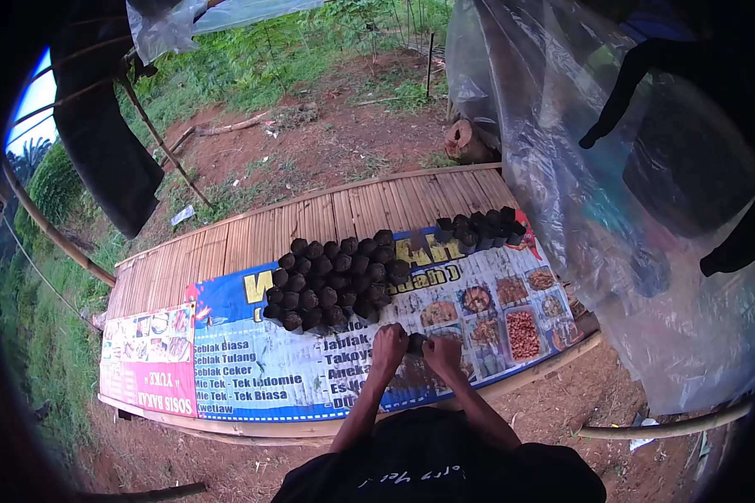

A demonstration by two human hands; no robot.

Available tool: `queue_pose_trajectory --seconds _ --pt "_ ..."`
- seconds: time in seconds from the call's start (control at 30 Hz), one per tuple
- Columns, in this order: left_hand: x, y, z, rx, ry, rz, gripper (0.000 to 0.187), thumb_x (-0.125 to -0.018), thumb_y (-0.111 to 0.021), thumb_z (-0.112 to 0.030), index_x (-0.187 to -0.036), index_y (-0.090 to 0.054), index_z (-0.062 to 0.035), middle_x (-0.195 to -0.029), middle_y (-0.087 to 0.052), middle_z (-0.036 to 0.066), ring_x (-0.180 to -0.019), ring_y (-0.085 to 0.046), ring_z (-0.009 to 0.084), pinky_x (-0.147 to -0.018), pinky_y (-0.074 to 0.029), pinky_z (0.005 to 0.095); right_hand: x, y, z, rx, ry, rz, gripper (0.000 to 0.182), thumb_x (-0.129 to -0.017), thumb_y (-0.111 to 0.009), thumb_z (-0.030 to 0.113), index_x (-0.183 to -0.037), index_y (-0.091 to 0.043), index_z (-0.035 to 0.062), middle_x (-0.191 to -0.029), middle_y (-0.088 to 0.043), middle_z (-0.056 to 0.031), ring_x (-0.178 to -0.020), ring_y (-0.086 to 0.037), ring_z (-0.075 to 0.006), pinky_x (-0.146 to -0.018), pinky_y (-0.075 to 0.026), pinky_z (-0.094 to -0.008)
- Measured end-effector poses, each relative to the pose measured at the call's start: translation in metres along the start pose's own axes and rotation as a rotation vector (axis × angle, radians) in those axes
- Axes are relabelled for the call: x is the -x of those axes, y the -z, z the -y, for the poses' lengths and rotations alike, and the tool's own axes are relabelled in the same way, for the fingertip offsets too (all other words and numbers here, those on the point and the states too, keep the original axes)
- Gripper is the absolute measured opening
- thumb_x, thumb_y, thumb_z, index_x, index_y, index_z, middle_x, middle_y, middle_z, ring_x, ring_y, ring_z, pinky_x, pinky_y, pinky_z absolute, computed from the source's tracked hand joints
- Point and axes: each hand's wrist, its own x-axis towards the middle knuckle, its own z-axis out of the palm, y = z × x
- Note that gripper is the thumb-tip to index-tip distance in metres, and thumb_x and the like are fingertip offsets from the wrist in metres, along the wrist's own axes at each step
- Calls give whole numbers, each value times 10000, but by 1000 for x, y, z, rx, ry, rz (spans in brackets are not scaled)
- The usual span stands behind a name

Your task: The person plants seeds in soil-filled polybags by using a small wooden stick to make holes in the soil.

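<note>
Between my hands is a small black seedling bag (415,343), held just above or on the printed banner (268,369). My left hand (390,344) is closed on its left side, and my right hand (441,352) grips it from the right. Fine finger detail is too small to make out. Just beyond my hands stands a tight cluster of black seedling bags (335,281), their tops filled with dark soil. A smaller group of black bags (480,230) sits farther right, near the banner's far corner. Dark soil is smeared on the banner around my hands.
The banner lies on a bamboo-slat platform (294,220). Clear plastic sheeting (528,109) hangs on the right, beside dark hanging cloth (688,126). A cut log (468,141) rests behind the platform. Bamboo poles (164,142) stand at the left, with bare earth and plants beyond.
</note>
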Motion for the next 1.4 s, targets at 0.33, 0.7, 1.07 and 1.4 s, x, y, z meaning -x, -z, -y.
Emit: queue_pose_trajectory --seconds 0.33,0.7,1.07,1.4 --pt "12 -28 8 92 98 190 441 -710 -766 -371 -940 -618 -26 -813 -656 208 -789 -638 382 -717 -510 458 7 0 -26 -139 -243 169 208 -780 -620 295 -738 -643 92 -720 -656 -125 -763 -624 -357 -692 -442 -505" --pt "8 -30 -6 -46 25 144 156 -738 -632 -145 -744 -610 9 -735 -625 241 -720 -626 412 -663 -507 481 9 15 -26 -57 -129 115 224 -805 -616 289 -758 -624 70 -696 -635 -129 -714 -601 -365 -670 -468 -480" --pt "25 -12 1 173 43 70 89 -700 -603 -54 -755 -632 11 -737 -624 233 -732 -629 401 -666 -501 459 2 1 -31 -147 33 121 196 -785 -633 223 -723 -609 38 -678 -623 -144 -709 -591 -369 -669 -460 -476" --pt "30 -8 6 143 124 117 108 -718 -657 -85 -766 -644 12 -746 -663 175 -714 -661 335 -667 -514 412 -9 -2 -19 -241 43 90 230 -779 -657 217 -667 -567 37 -604 -577 -130 -674 -575 -362 -644 -442 -481"
